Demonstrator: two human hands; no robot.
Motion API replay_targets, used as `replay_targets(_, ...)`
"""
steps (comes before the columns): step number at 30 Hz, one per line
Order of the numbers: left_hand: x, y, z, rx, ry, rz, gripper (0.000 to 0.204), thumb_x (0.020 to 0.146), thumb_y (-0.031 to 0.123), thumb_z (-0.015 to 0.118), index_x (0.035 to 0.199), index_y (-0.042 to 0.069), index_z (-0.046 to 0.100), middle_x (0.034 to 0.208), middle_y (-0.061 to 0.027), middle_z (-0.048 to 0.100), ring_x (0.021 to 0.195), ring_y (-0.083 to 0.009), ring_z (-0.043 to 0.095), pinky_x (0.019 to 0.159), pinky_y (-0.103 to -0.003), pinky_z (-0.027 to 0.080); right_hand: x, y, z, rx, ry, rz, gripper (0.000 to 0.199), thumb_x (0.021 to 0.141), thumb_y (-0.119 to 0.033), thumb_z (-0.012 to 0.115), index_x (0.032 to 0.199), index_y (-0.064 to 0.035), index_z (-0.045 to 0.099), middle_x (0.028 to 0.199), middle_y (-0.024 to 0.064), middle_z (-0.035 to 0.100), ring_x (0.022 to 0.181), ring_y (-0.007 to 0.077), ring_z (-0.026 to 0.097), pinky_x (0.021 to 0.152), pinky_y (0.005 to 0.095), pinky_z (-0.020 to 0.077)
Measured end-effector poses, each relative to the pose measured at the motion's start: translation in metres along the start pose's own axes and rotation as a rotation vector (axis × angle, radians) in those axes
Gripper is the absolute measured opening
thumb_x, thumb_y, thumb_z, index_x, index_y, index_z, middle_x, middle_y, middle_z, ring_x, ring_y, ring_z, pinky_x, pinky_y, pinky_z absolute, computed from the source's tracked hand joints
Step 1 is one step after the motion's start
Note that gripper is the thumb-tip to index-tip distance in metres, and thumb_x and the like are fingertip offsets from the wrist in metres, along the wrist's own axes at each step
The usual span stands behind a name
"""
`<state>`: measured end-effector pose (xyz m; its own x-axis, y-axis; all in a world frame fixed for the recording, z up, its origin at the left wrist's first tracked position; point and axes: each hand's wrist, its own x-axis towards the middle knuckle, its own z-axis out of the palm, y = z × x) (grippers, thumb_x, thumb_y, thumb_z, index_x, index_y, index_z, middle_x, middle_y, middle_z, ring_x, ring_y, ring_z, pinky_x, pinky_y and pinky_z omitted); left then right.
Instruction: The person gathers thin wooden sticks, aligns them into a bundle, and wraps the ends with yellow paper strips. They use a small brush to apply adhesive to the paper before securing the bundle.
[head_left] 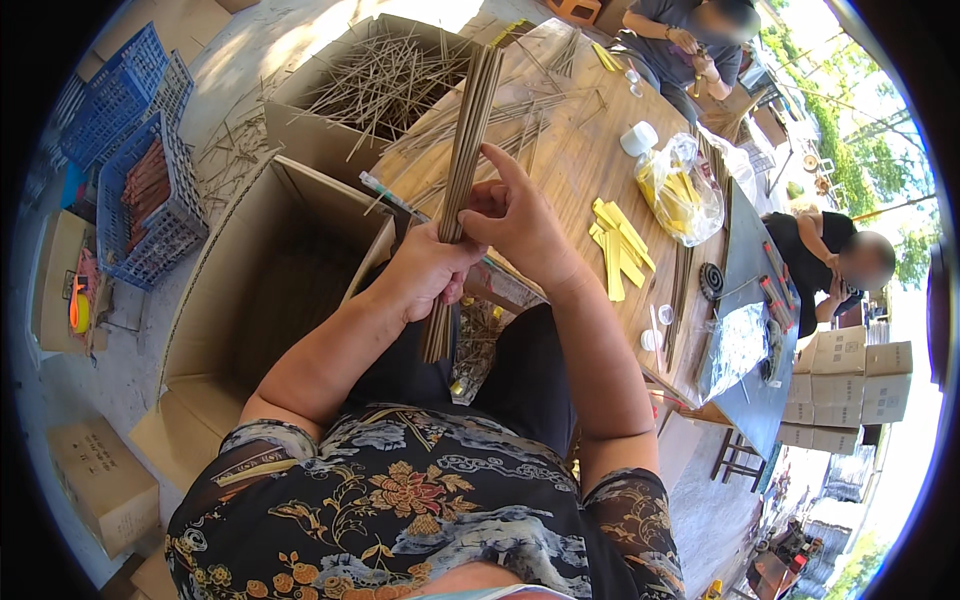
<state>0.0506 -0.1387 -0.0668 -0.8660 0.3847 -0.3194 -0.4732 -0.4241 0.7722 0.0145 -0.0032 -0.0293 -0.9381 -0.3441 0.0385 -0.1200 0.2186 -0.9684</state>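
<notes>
My left hand [428, 272] is closed around a long bundle of thin brown sticks [468, 140], held upright over my lap. The bundle sticks out below my fist and reaches far above it. My right hand [520, 222] touches the bundle just above the left hand, fingers spread and the index finger raised. In front of me lies a wooden table [570, 160] strewn with loose sticks.
A large open cardboard box [265, 280] stands at my left, another box full of loose sticks [385, 80] behind it. Yellow paper strips [620, 248], a plastic bag of yellow strips [680, 190] and a white cup [638, 138] lie on the table. Blue crates [140, 200] sit far left. Two people work at the table's far side.
</notes>
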Motion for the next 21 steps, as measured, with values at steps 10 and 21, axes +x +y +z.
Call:
replay_targets(10, -0.005, -0.005, -0.009, 0.004, 0.017, -0.062, 0.014, 0.081, 0.010, 0.060, 0.078, 0.007, 0.047, 0.049, -0.0004, 0.041, 0.034, -0.0091, 0.036, 0.033, -0.023, 0.030, 0.045, 0.002, -0.003, -0.048, 0.140, -0.171, 0.066, 0.068, -0.004, 0.058, 0.129, -0.0015, 0.033, 0.086, 0.0131, 0.061, 0.079, 0.0178, 0.060, 0.072, 0.0282, 0.0463)
replay_targets(21, -0.010, 0.000, -0.019, -0.030, -0.049, -0.041, 0.015, 0.082, 0.012, 0.059, 0.078, 0.006, 0.046, 0.050, -0.0006, 0.041, 0.034, -0.0087, 0.038, 0.033, -0.022, 0.032, 0.160, -0.046, -0.030, 0.170, 0.260, -0.220, 0.048, 0.073, -0.003, 0.059, 0.117, 0.0079, 0.043, 0.083, 0.0115, 0.058, 0.073, 0.0147, 0.058, 0.066, 0.0237, 0.0484)
